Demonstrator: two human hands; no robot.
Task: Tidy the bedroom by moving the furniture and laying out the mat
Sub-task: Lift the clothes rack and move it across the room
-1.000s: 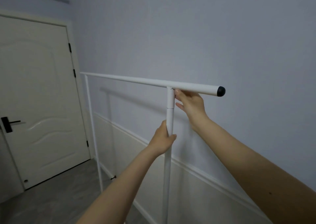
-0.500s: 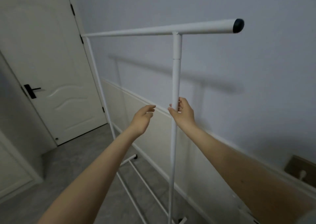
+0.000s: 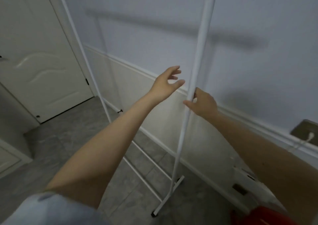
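A white metal clothes rack stands close to the wall. Its near upright pole (image 3: 201, 40) runs from the top edge down to a foot bar (image 3: 165, 200) on the grey floor. Its far upright (image 3: 80, 44) stands beside the door frame, and thin bottom rails (image 3: 148, 157) join the two. The top bar is out of frame. My right hand (image 3: 204, 104) holds the near pole at mid height, thumb and fingers curled around it. My left hand (image 3: 166, 85) hovers just left of the pole with fingers spread, touching nothing. No mat is in view.
A closed white door (image 3: 34, 61) is at the left. The wall has a white lower panel (image 3: 137, 94). A brown socket plate with a white plug (image 3: 304, 130) is at the right. A white appliance (image 3: 249, 181) and something red (image 3: 265, 216) lie low at the right.
My view has tilted down, so the top bar has left the frame and the rack's foot shows. My right hand has slid lower on the pole. My left hand let go and stays open.
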